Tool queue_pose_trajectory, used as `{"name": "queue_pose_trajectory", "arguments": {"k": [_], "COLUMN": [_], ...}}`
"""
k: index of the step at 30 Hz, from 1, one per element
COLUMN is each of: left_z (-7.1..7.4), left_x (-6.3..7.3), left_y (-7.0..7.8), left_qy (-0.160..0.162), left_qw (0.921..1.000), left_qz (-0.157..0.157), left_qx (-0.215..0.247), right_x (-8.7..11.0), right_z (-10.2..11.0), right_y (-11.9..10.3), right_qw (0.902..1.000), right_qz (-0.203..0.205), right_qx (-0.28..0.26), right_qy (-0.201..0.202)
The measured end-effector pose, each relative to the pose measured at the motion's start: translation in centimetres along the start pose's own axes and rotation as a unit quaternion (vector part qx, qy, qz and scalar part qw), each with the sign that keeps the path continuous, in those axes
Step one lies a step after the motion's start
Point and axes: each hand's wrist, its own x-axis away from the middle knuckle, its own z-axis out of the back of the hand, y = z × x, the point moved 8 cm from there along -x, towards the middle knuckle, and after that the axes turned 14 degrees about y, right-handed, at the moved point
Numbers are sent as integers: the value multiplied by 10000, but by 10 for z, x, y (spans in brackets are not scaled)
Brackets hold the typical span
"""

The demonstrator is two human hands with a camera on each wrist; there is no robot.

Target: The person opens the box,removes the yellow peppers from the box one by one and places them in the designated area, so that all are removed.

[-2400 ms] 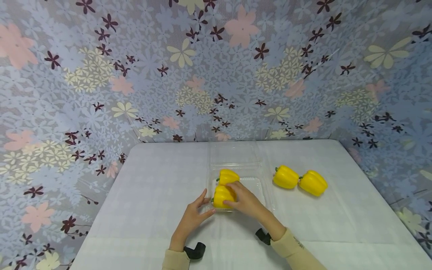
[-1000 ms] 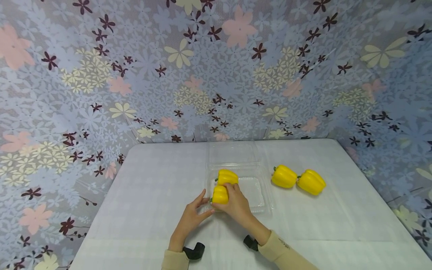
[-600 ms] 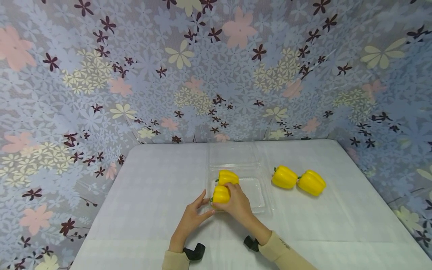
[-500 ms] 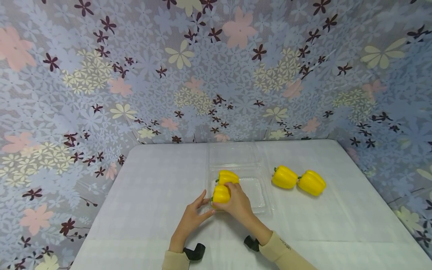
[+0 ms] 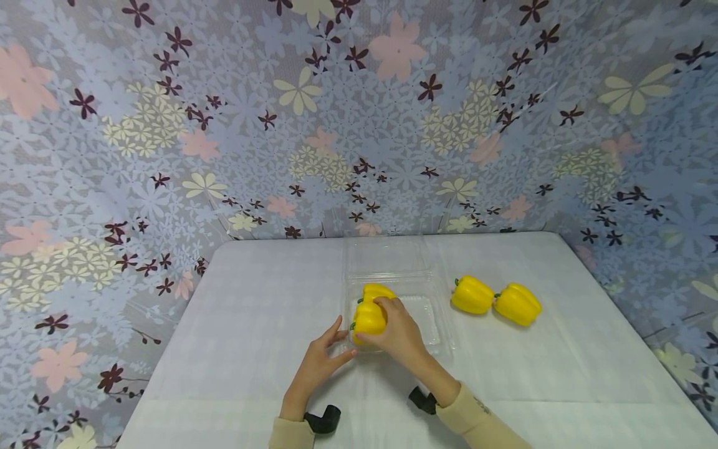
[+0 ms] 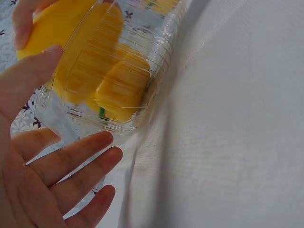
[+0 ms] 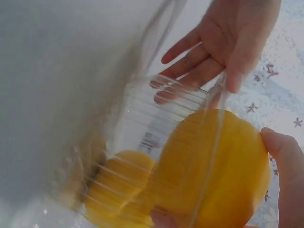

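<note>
My right hand grips a yellow bell pepper in the left front part of a clear plastic clamshell container. In the left wrist view this pepper sticks up past the container's rim. Just behind it lies a second yellow pepper, partly covered in the head view; its green stem shows through the ribbed wall in the left wrist view. My left hand is at the container's front left corner. Its thumb lies right at the rim, and its straight fingers spread along the outer wall.
Two more yellow peppers, one nearer and one farther right, lie on the white-covered table right of the container. The clear lid is folded back toward the flowered wall covering. Dark wrist mounts hang under both forearms.
The right hand has shifted slightly up and right in the head view with the gripped pepper, which now covers more of the one behind. The left hand has stayed in place.
</note>
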Motion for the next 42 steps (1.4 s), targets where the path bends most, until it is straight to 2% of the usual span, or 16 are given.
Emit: {"name": "queue_pose_trajectory", "arguments": {"k": [5, 11, 20, 26, 42], "left_z": [-1, -2, -2, -2, -1], "left_x": [0, 0, 0, 0, 1], "left_y": [-2, -3, -2, -3, -1], "left_qy": [-10, -51, -50, -44, -35], "left_qw": [9999, 9997, 9998, 9996, 9995], "left_qz": [100, 258, 207, 284, 310], "left_qx": [-43, -10, 22, 45, 50], "right_x": [-3, -7, -14, -17, -18], "right_z": [8, 19, 35, 47, 64], "right_y": [-1, 2, 14, 22, 38], "right_qw": [10000, 9998, 9993, 9989, 9974], "right_qz": [15, -149, -289, -397, -607], "right_qx": [27, 46, 61, 75, 271], "right_qy": [70, 100, 218, 251, 271]}}
